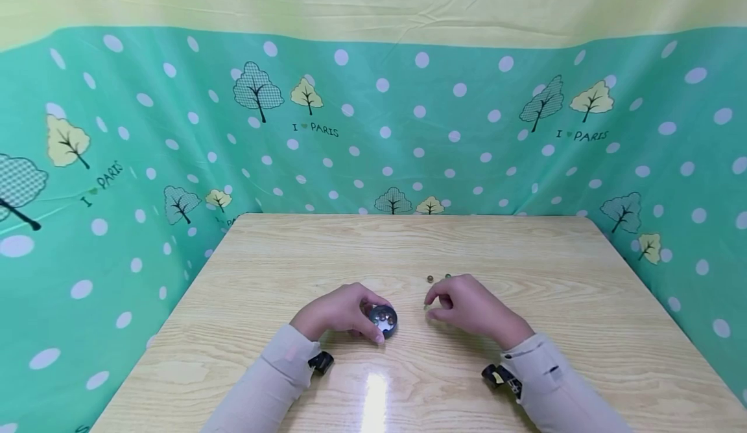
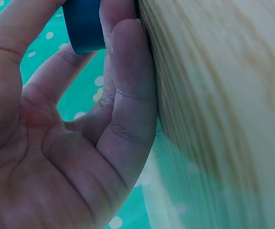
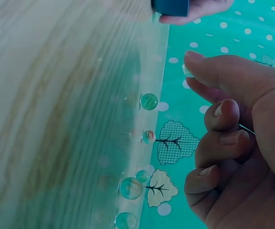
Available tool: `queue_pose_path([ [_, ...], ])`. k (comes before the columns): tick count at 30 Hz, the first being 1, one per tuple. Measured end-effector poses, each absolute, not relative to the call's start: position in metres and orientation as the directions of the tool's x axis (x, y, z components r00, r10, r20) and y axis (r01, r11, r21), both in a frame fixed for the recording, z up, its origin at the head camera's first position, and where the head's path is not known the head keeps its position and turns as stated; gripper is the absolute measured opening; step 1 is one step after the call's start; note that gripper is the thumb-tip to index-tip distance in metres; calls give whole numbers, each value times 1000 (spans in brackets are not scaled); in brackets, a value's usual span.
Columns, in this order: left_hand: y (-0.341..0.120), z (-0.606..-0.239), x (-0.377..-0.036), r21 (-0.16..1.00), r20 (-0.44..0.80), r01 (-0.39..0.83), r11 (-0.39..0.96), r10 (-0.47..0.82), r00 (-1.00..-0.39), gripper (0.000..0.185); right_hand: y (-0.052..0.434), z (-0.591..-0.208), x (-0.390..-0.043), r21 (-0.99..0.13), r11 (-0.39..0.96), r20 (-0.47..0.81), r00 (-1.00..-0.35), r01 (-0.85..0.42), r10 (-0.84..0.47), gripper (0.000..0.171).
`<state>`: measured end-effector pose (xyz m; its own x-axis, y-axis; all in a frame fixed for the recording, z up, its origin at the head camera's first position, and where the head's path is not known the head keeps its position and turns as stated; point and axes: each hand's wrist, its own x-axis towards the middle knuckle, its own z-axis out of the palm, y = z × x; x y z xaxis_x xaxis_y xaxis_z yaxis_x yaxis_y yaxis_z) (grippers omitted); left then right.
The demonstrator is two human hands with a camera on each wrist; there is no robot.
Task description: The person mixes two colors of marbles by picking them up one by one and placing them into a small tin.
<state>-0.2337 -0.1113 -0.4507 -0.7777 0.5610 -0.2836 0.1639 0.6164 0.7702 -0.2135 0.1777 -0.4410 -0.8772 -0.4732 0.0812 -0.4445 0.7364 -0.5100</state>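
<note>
My left hand (image 1: 350, 313) grips a small round blue tin (image 1: 383, 319) on the wooden table (image 1: 408, 245), thumb at its near side and fingers round the far side. Several glass marbles lie inside the tin. The left wrist view shows the tin (image 2: 82, 26) between the fingertips. My right hand (image 1: 433, 308) hovers just right of the tin, its index finger and thumb pinching a small clear marble (image 3: 187, 71); the other fingers are curled. Loose marbles (image 1: 430, 279) lie just beyond the right hand, and several marbles (image 3: 149, 101) show in the right wrist view.
A green polka-dot cloth (image 1: 408, 128) with tree prints walls the table at the back and on both sides. The tabletop stretches bare towards the far edge (image 1: 408, 216). A wrist-worn camera (image 1: 500, 377) sits on each sleeve.
</note>
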Motion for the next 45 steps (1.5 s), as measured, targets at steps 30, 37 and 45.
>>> queue_pose_path([
  [30, -114, -451, -235, 790, -273, 170, 589, 586, -763, 53, 145, -427, -216, -559, 651, 115, -826, -513, -552, 7],
  [37, -115, -449, -234, 786, -275, 169, 595, 581, -766, 52, 141, -429, -215, -570, 639, 117, -821, -516, -559, 7],
  [45, -114, -449, -234, 787, -274, 174, 592, 587, -762, 54, 138, -434, -214, -570, 637, 109, -816, -520, -568, 8],
])
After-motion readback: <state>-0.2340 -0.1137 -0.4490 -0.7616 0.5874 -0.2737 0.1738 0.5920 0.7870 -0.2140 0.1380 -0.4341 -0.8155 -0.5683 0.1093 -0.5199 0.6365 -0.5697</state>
